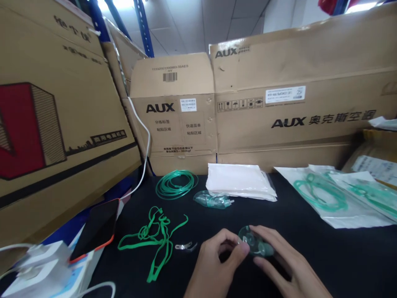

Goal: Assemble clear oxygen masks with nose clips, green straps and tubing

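A clear green oxygen mask (256,245) is held between my two hands, low over the black table. My left hand (218,258) pinches its left edge between thumb and forefinger; a small pale glint shows at the fingertips, but I cannot make out what it is. Around the mask's right side curl the fingers and thumb of my right hand (282,258). Left of my hands lie a small metal strip (183,246) and a tangle of green elastic straps (159,240). Another clear green mask (214,200) rests farther back.
Coiled green tubing (175,185) and a stack of white packets (237,180) lie at the back. Bagged tubing (322,196) is on the right. A phone (97,225) and white power adapters (41,267) sit left. Cardboard boxes (182,120) wall off the table's rear.
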Demonstrator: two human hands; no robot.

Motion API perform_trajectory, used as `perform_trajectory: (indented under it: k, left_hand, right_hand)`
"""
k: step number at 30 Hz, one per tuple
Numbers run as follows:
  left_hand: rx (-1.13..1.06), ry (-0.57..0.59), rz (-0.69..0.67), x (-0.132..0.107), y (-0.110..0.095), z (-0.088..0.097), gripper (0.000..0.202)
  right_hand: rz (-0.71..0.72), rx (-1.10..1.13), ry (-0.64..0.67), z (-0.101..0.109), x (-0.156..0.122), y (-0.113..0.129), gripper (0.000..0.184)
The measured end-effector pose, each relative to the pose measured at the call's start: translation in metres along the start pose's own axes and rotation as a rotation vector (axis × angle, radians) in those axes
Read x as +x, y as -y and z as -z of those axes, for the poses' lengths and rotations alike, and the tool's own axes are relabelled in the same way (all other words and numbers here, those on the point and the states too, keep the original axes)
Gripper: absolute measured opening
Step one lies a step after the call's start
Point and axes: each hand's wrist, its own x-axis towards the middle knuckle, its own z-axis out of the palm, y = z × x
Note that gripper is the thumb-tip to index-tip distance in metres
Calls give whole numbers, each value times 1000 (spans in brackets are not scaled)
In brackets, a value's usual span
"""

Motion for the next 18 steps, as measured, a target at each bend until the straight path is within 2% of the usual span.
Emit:
perform_trajectory:
  k: [7,10,14,18]
  left_hand:
    - [26,51,-7,-5,8,0,23]
    - [-19,111,-4,-5,8,0,23]
    - [-113,176,-17,-7,0,4,24]
    - [-125,195,-113,-10,-10,10,24]
  right_hand:
    - [-43,34,68,-2,-5,-9,42]
    - [-61,76,75,0,-6,-10,41]
    - [-106,119,87,3,-1,-3,38]
    - [-144,165,98,6,2,5,33]
